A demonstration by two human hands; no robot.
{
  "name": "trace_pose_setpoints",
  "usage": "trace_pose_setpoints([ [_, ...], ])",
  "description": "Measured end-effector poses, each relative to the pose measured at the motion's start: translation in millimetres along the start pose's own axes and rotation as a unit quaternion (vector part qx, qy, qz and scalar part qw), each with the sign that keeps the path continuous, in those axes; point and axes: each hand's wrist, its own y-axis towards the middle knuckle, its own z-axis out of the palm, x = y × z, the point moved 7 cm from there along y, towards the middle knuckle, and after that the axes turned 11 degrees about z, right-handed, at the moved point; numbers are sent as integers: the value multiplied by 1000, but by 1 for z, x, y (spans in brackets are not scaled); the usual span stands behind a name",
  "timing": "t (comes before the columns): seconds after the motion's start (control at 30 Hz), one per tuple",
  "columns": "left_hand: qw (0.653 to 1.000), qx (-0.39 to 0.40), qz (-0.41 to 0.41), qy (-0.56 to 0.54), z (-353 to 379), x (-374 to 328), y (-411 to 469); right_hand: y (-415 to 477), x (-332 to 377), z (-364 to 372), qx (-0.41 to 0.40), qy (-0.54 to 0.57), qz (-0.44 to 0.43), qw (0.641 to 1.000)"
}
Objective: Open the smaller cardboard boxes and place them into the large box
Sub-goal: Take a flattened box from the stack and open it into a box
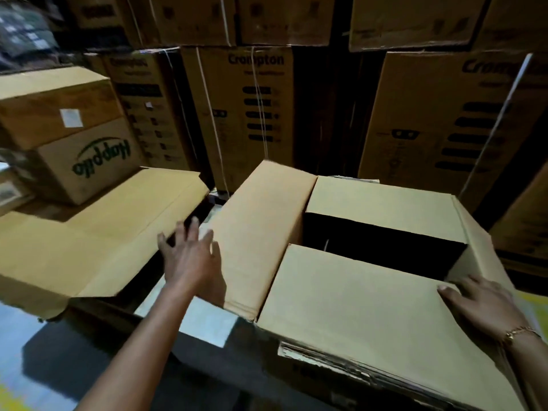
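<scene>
Carton, plain tan corrugated cardboard box [370,292], at 4 o'clock, top half-open: left flap [267,226] standing up, far flap [382,207] and near flap [341,318] lying inward, dark opening between them. It sits on a layer of flattened cardboard sheets [326,363].

Second carton, plain tan cardboard with spread flaps [98,232], at 9 o'clock, just beside the first across a narrow gap. Which of the two is the large box cannot be told from here.

Left hand [189,256], at 8 o'clock: grip open, fingers spread, holding nothing, over the gap and near the upright flap.

Right hand [480,304], at 4 o'clock: rests on the right corner of the near flap, thumb flat. Whether the fingers hook the edge cannot be told.

Surroundings: wall of stacked brown printed cartons [246,108] at 12 o'clock; upside-down green-lettered carton [89,161] at 10 o'clock.

Risks, as judged:
- Weight on the near flap may fold it into the opening and block it.
- A sweep by the left hand could knock the upright flap shut.
- Loose sheets beneath may let the box slide when it is pulled.
</scene>
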Motion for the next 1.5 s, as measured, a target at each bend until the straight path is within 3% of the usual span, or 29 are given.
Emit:
trace_pose_setpoints([
  [0.07, 982, 126, 30, -137, 54, -17, 0, -4, 2, 2, 20, 3, 16, 1000],
  [0.13, 940, 220, 47, -258, 89, -46, -9, -14, 4, -1, 35, 26, 24, 999],
  [0.2, 925, 220, 68, -301, 100, -67, -10, -28, 9, -11, 51, 73, 15, 996],
  [0.3, 908, 138, 80, -387, 91, -85, 5, -47, 19, -56, 60, 229, 11, 972],
  [0.43, 865, 72, 113, -484, 57, -96, 13, -61, 7, -123, 129, 426, 52, 894],
  [0.53, 790, 152, 171, -569, 33, -112, -5, -75, -14, -153, 247, 487, 19, 837],
  [0.6, 768, 212, 207, -568, 27, -115, -24, -88, -30, -152, 341, 477, 2, 810],
  [0.63, 756, 239, 215, -570, 27, -112, -31, -96, -35, -146, 376, 445, -10, 813],
  [0.7, 763, 277, 232, -537, 34, -100, -39, -116, -39, -129, 414, 325, -46, 849],
  [0.77, 793, 318, 321, -408, 43, -99, -53, -141, -36, -109, 420, 206, -67, 881],
  [0.87, 810, 357, 357, -298, 45, -108, -79, -171, -30, -72, 381, 35, -121, 916],
  [0.97, 855, 328, 366, -165, 55, -113, -102, -188, -24, -31, 292, -134, -181, 930],
  [1.03, 892, 243, 371, -92, 66, -116, -109, -193, -19, -11, 213, -191, -202, 937],
  [1.17, 944, 66, 309, -99, 59, -120, -118, -193, -16, -1, 52, -200, -196, 959],
  [1.3, 953, 30, 288, -93, 67, -115, -116, -195, -17, -1, -19, -173, -201, 964],
  [1.5, 950, 23, 300, -81, 68, -115, -119, -191, -21, 0, 0, -153, -192, 969],
])
